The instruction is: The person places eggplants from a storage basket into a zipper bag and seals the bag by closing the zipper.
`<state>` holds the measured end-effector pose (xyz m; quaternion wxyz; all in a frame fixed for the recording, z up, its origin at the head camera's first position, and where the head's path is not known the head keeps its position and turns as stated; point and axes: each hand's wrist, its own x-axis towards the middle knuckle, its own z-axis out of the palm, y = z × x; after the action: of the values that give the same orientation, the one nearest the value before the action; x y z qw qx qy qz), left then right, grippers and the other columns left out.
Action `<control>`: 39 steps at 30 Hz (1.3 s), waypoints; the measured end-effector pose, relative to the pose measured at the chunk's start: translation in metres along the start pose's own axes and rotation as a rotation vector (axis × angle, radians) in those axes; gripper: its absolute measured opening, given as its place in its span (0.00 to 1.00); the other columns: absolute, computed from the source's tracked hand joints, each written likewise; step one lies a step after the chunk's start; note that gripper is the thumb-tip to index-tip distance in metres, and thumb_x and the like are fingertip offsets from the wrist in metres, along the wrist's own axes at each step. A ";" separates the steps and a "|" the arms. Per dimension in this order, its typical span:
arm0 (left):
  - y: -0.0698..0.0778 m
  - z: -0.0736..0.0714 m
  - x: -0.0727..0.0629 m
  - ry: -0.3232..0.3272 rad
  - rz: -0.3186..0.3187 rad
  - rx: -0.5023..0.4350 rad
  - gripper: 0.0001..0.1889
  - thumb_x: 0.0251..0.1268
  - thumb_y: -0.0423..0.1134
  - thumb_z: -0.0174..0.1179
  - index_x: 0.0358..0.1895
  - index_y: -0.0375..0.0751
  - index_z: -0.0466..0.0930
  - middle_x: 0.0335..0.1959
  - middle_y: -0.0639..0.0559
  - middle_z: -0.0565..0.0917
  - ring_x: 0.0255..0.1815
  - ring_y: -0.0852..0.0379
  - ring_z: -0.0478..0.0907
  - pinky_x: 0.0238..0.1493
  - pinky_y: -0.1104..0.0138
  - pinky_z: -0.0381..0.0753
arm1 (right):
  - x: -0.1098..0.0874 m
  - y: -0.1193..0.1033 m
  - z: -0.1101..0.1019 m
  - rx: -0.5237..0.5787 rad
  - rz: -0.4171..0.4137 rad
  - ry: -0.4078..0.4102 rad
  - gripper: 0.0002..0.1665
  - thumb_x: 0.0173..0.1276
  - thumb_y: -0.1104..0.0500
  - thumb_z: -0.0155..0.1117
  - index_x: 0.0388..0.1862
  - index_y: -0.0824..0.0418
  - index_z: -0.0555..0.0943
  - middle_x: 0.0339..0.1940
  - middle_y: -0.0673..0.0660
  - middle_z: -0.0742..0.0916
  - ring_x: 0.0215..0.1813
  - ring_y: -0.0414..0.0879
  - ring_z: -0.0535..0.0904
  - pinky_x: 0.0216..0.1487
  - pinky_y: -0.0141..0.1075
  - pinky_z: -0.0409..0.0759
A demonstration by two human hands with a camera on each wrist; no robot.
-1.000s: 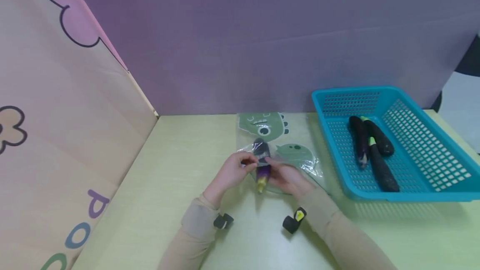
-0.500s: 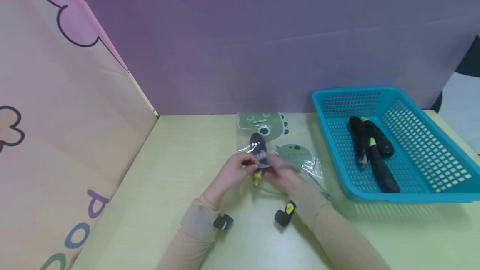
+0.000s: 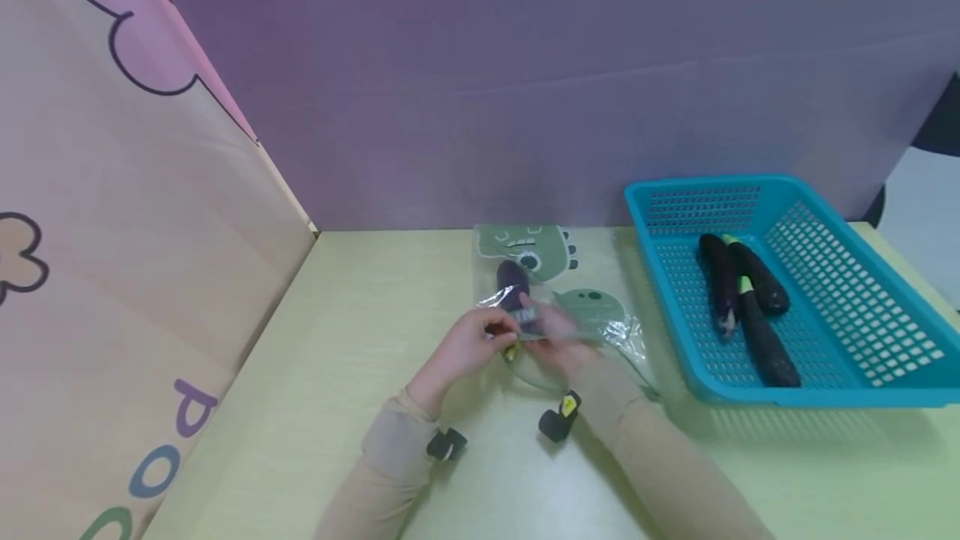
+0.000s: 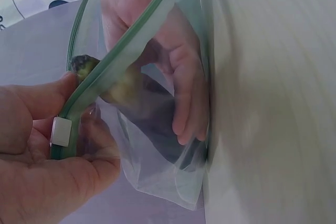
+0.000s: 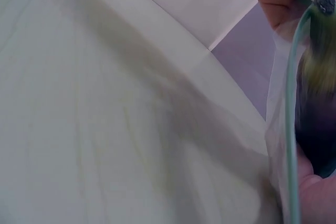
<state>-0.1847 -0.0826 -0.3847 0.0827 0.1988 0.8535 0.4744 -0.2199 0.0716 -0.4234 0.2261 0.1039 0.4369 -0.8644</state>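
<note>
I see a screened-off work corner; room type undetermined. Purple backdrop at 12 o'clock, cartoon-printed sheet at 9 o'clock, both edging a pale bench.

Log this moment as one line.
left hand: pinches clear bag at its edge | right hand: inside bag, touching eggplant | eggplant: stem end at bag's opening | blue basket: three other eggplants inside

Sleeves: long, plain beige, lightly creased
Left cuff: paler, greyish band
Left wrist camera: small, black, blocky
Right wrist camera: black too, bearing a bright yellow patch
</note>
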 end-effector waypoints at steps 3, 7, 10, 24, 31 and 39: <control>0.001 0.000 0.000 -0.002 0.000 0.009 0.04 0.60 0.28 0.59 0.37 0.35 0.82 0.36 0.46 0.81 0.38 0.56 0.76 0.42 0.68 0.79 | 0.003 -0.001 0.000 -0.054 -0.005 0.020 0.30 0.75 0.53 0.47 0.68 0.68 0.58 0.52 0.57 0.77 0.48 0.44 0.78 0.55 0.30 0.78; 0.001 0.000 0.000 -0.008 0.014 0.007 0.04 0.60 0.28 0.59 0.37 0.34 0.82 0.35 0.45 0.81 0.37 0.56 0.76 0.41 0.69 0.80 | 0.007 0.000 -0.002 -0.190 -0.036 0.015 0.29 0.76 0.48 0.44 0.64 0.69 0.61 0.43 0.55 0.81 0.43 0.43 0.80 0.51 0.32 0.80; 0.000 0.000 0.000 -0.012 0.024 0.009 0.04 0.60 0.27 0.58 0.36 0.34 0.81 0.35 0.45 0.81 0.37 0.56 0.76 0.41 0.69 0.80 | 0.009 0.001 -0.003 -0.296 -0.071 0.009 0.30 0.76 0.45 0.41 0.61 0.70 0.64 0.37 0.52 0.82 0.40 0.42 0.81 0.48 0.32 0.80; -0.002 -0.001 0.000 -0.023 0.012 0.009 0.04 0.60 0.26 0.58 0.35 0.34 0.81 0.34 0.44 0.82 0.36 0.56 0.77 0.39 0.71 0.80 | 0.013 0.005 0.003 -0.342 -0.092 -0.048 0.23 0.77 0.51 0.42 0.50 0.71 0.71 0.30 0.48 0.83 0.35 0.39 0.80 0.41 0.27 0.80; -0.005 -0.001 0.000 -0.020 0.017 0.012 0.03 0.59 0.26 0.58 0.35 0.33 0.81 0.35 0.44 0.82 0.36 0.55 0.77 0.39 0.70 0.80 | 0.016 0.007 0.010 -0.377 -0.124 0.085 0.22 0.73 0.52 0.52 0.50 0.72 0.74 0.30 0.49 0.84 0.34 0.40 0.80 0.39 0.28 0.80; -0.005 -0.002 0.001 -0.020 0.013 0.015 0.03 0.59 0.26 0.58 0.34 0.33 0.81 0.34 0.43 0.81 0.35 0.56 0.76 0.37 0.71 0.80 | 0.015 0.006 0.010 -0.618 -0.133 0.178 0.27 0.70 0.46 0.55 0.48 0.71 0.79 0.38 0.59 0.87 0.37 0.42 0.81 0.43 0.30 0.79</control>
<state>-0.1871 -0.0858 -0.3875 0.0867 0.2098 0.8550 0.4663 -0.2301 0.0559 -0.4281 0.1507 0.0769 0.7025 -0.6913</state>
